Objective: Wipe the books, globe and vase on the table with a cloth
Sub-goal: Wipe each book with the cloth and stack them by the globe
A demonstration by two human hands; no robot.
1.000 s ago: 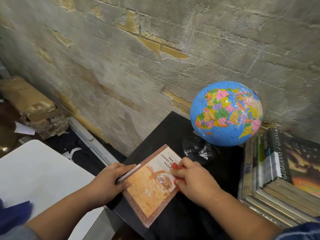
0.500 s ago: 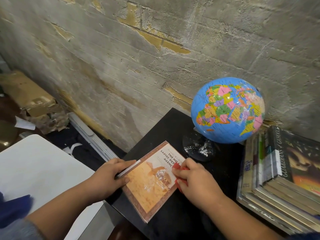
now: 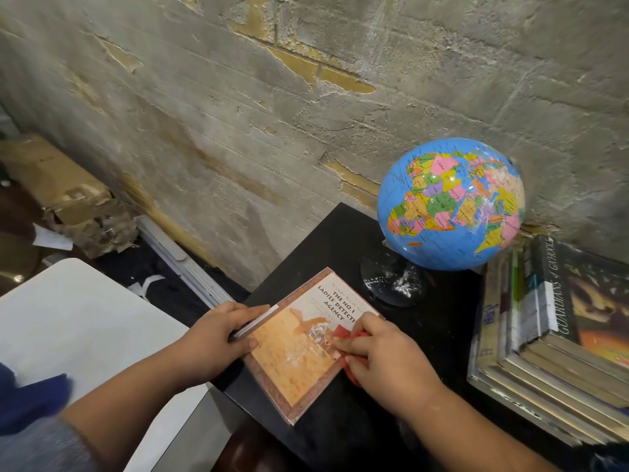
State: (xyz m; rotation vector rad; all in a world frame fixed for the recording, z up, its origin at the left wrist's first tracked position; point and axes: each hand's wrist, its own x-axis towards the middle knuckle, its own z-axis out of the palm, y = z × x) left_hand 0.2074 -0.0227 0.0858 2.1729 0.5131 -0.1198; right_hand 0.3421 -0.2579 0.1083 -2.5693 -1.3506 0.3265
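With left hand (image 3: pixel 218 338) gripping the book (image 3: pixel 289 383) edge and right hand (image 3: pixel 384 352) clutching the cloth (image 3: pixel 341 334), press flat and wipe slowly across the white dust (image 3: pixel 294 358).

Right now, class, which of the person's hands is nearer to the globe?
Right. The right hand, holding the red cloth on the book, is just in front of the globe; the left hand grips the book's left edge, farther away.
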